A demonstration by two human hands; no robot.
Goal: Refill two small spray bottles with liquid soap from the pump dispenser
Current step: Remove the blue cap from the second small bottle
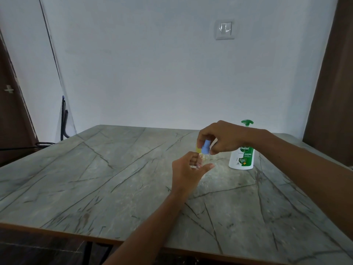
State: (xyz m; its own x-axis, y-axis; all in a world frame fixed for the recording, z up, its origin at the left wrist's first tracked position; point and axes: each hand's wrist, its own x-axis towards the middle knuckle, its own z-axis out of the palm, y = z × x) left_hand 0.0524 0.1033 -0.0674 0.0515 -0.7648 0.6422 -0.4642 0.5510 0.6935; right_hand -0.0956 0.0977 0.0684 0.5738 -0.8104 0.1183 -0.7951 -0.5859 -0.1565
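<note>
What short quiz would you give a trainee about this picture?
1. True or false: the right hand pinches the blue cap of the small spray bottle.
2. What holds the bottle's clear body? A) the left hand B) the right hand C) nothing, it stands free
3. Fill in: the pump dispenser stands upright on the ____.

Key: 1 true; 2 A; 3 table.
</note>
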